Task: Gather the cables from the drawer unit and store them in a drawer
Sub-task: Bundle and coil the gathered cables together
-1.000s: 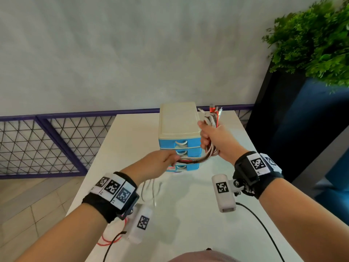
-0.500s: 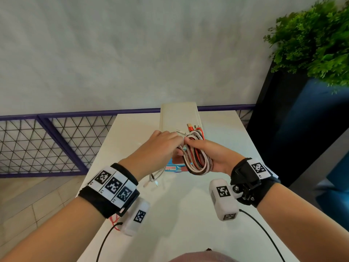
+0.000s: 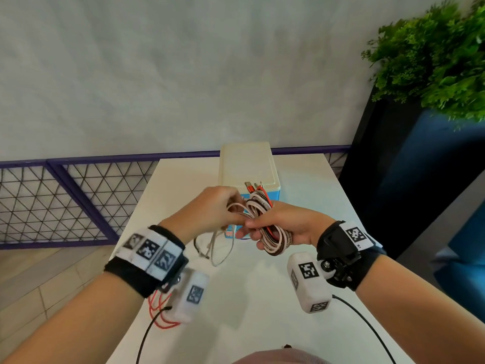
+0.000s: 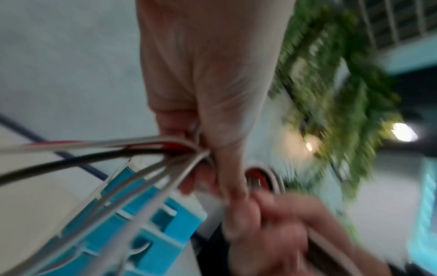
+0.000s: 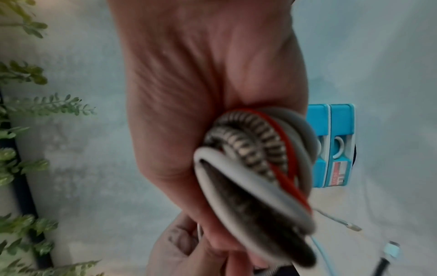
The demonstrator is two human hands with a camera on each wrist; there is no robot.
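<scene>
- Cables (image 3: pixel 265 219) are gathered into a looped bundle of white, red and braided strands, held in the air in front of the drawer unit (image 3: pixel 246 166) and above the white table (image 3: pixel 262 298).
- The bundle is grasped by the right hand (image 3: pixel 286 227), whose fingers are curled round the coils; in the right wrist view the loops (image 5: pixel 255 168) are seen pressed against the palm.
- Loose white strands are pinched by the left hand (image 3: pixel 210 211), its fingers closed on them just beside the right hand; the two hands are touching.
- A slack loop of white cable (image 3: pixel 223 248) is seen hanging below the left hand, over the table.
- The drawer unit is set on the table beyond the hands, cream on top with blue drawer fronts (image 5: pixel 331 145), which appear closed.
- A green plant (image 3: pixel 433 56) is seen at the right, and a purple mesh railing (image 3: pixel 65 200) at the left.
</scene>
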